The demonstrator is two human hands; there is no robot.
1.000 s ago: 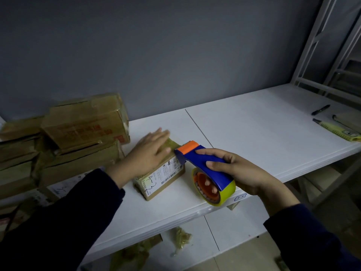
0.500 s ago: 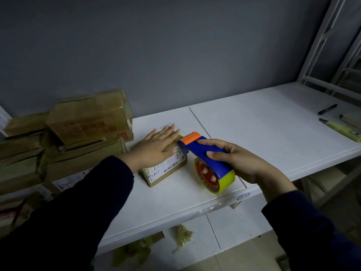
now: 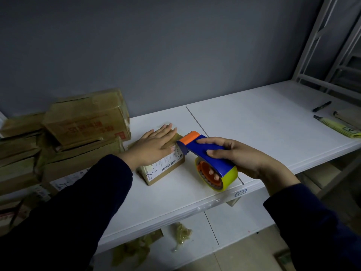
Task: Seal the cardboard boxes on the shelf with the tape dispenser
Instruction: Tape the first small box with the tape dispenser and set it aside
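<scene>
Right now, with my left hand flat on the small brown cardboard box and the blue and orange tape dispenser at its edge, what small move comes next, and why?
Probably draw the blue and orange tape dispenser down over the right edge of the small brown cardboard box. Its orange end sits there in your right hand, while your left hand presses flat on top, steadying it.

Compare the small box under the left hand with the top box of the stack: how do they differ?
The small box is clearly smaller than the top box. The small box lies on the white shelf; the top box sits on other cartons. The left hand presses flat on the small box; nothing touches the top box. Both are brown cardboard.
</scene>
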